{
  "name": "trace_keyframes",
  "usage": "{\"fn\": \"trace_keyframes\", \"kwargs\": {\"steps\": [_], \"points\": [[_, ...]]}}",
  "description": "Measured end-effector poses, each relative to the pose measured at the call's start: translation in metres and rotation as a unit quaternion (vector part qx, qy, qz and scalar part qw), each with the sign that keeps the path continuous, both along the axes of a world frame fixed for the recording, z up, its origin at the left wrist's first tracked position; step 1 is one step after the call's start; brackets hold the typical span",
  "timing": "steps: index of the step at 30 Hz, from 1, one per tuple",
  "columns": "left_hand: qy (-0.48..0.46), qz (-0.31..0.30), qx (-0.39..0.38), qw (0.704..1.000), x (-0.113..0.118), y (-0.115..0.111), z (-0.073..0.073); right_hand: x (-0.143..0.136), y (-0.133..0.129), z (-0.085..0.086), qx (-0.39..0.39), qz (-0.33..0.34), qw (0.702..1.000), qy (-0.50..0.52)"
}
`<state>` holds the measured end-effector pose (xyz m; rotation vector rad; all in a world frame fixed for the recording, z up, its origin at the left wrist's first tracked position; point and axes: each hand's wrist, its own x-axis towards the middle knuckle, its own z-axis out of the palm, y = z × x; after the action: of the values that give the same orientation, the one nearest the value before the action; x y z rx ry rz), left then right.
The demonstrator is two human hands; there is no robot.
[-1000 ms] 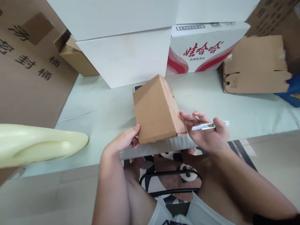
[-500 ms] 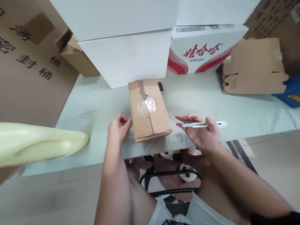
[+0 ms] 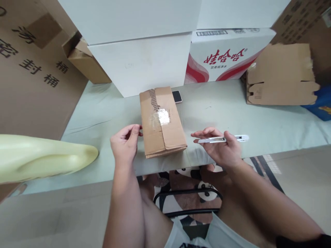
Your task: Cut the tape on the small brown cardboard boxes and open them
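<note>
A brown cardboard box [image 3: 169, 132] with clear tape across its top seam sits on the pale green tabletop, close to the front edge. My left hand [image 3: 126, 139] is at the box's left side, fingers curled with thumb and index together; whether anything is between them is too small to tell. To the right of the box, my right hand [image 3: 219, 144] lies palm up, holding a white utility knife [image 3: 217, 139] under the thumb, its tip pointing left toward the box. The knife and the box are apart.
Behind the box lies a phone [image 3: 177, 96] before stacked white cartons [image 3: 139, 65]. An opened brown carton [image 3: 281, 91] stands at the back right, beside a blue container [image 3: 320, 105]. A pale yellow object [image 3: 51, 158] juts in from the left over the table [image 3: 271, 127].
The cardboard box has shifted slightly left, showing more of the phone. My left hand has moved left as well. My right hand still holds the knife, almost in the same place.
</note>
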<state>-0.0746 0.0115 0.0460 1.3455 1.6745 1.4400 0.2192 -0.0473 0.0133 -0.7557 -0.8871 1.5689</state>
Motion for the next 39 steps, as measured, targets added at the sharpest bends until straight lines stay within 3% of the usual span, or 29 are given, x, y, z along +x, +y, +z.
{"fn": "trace_keyframes", "kwargs": {"steps": [5,11,20,24,29,34,39], "points": [[-0.028,-0.016,-0.036,0.999,0.0026,0.0003,-0.0008,0.0000,-0.0028,0.0044,-0.015,0.040,0.999,-0.021],[0.023,-0.008,-0.005,1.000,0.0014,-0.0019,0.0010,-0.0008,-0.0038,0.0074,-0.010,0.043,0.999,-0.007],[-0.011,0.010,0.026,1.000,0.0044,0.0007,-0.0002,0.0023,-0.0028,0.0029,-0.017,0.037,0.999,-0.032],[-0.008,0.044,0.048,0.998,0.0024,-0.0009,-0.0013,0.0010,-0.0028,0.0002,0.003,0.040,0.999,-0.026],[-0.041,0.129,0.083,0.987,0.0001,0.0047,-0.0027,0.0003,-0.0032,-0.0009,0.017,0.046,0.998,-0.031],[-0.085,0.132,0.055,0.986,0.0007,0.0063,-0.0011,0.0000,-0.0038,0.0001,0.021,0.057,0.998,-0.026],[-0.101,0.137,0.073,0.983,0.0025,0.0045,0.0001,0.0004,-0.0039,0.0006,0.010,0.064,0.998,-0.017]]}}
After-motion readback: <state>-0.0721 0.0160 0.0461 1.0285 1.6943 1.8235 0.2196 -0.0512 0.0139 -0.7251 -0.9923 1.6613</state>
